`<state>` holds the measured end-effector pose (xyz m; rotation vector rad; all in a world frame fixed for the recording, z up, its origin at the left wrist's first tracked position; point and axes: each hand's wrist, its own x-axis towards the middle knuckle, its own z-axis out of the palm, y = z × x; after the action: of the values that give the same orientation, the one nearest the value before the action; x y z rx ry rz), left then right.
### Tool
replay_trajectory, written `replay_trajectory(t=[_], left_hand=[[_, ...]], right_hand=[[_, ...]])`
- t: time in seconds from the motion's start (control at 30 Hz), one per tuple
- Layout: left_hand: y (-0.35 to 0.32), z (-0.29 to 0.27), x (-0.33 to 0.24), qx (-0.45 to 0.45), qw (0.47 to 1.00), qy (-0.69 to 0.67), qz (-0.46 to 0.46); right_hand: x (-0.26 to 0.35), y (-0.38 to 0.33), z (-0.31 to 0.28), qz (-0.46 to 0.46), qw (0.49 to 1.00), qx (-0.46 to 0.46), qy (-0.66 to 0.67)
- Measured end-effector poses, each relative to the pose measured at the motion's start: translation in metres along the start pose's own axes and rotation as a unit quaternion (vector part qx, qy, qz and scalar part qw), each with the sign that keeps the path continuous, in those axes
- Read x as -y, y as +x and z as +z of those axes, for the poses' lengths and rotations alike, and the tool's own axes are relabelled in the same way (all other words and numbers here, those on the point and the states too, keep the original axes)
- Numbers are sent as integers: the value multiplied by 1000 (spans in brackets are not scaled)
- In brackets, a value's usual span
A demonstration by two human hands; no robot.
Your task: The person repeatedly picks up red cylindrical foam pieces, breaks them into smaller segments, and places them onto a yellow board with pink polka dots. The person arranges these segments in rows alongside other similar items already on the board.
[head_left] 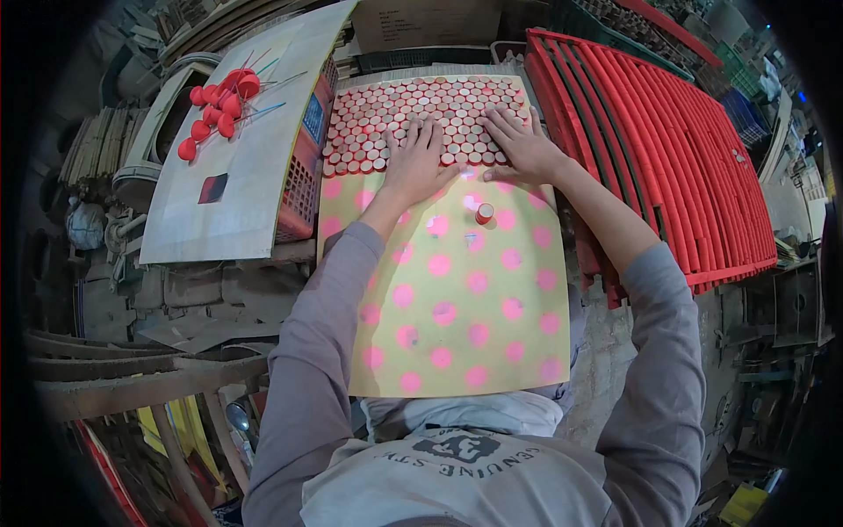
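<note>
Many short red cylinders [386, 110] with pale round tops stand upright, packed side by side, over the far part of a yellow sheet [421, 338] with pink dots. My left hand [413, 165] lies palm down across the near left edge of the pack, fingers spread on the tops. Likewise flat with its fingers apart, my right hand [524, 147] rests at the pack's near right edge. Neither hand grips anything. One loose red cylinder [484, 213] stands by itself on the sheet, nearer to me than both hands. What is under my palms is hidden.
On the left, a pale board [241, 176] lies over a red plastic crate [299, 189] and carries several red round-headed pieces [219, 105] on thin sticks, plus a dark square [212, 189]. A frame of long red bars [654, 158] stands on the right. Behind is a cardboard box [426, 25].
</note>
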<state>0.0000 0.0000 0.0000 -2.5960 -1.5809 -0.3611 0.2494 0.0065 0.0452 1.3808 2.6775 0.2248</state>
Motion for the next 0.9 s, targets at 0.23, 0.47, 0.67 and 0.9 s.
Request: replay_trajectory(t=[0.23,0.47,0.67,0.9], left_hand=[[0,-8,-3,6,1000,-22,1],[-12,-19,11,-34,996,-76,-7],[-54,-29,31,-61,996,-61,-2],[-81,-40,-6,-95,979,-157,84]], right_hand=[[-6,2,25,25,999,-30,34],[-9,-3,15,13,998,-55,3],[13,-44,-30,-21,990,-128,61],[98,-89,-19,-136,972,-118,153]])
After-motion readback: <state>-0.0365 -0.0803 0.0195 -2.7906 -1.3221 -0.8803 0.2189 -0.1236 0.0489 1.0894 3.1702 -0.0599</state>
